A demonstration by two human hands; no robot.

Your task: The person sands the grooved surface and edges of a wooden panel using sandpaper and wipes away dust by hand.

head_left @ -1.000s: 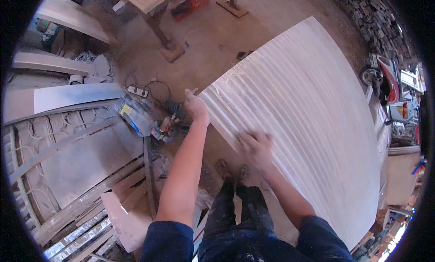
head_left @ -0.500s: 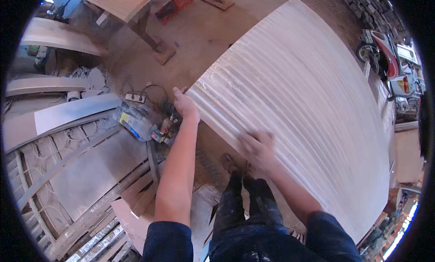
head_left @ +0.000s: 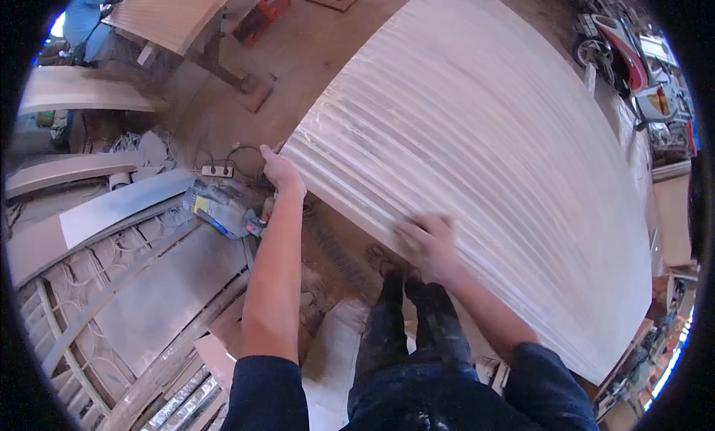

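Observation:
A wide pale panel (head_left: pixel 491 133) with ridged lines stretches from the middle to the right. At its left corner, my left hand (head_left: pixel 281 170) grips the panel's edge, with the fingers partly hidden. My right hand (head_left: pixel 428 241) rests on the ridged surface near the edge closest to my body. Motion blurs its fingers, so whether they hold anything cannot be made out.
A power strip (head_left: pixel 217 171) with cords and a dusty plastic bag (head_left: pixel 223 207) lie left of the panel. A person in blue (head_left: pixel 83 17) stands by another ridged panel (head_left: pixel 175 10). A motorcycle (head_left: pixel 633 66) is at upper right.
The view has shifted, so the panel and my left hand appear further left. More of the person in blue shows at upper left. My right hand remains blurred on the panel.

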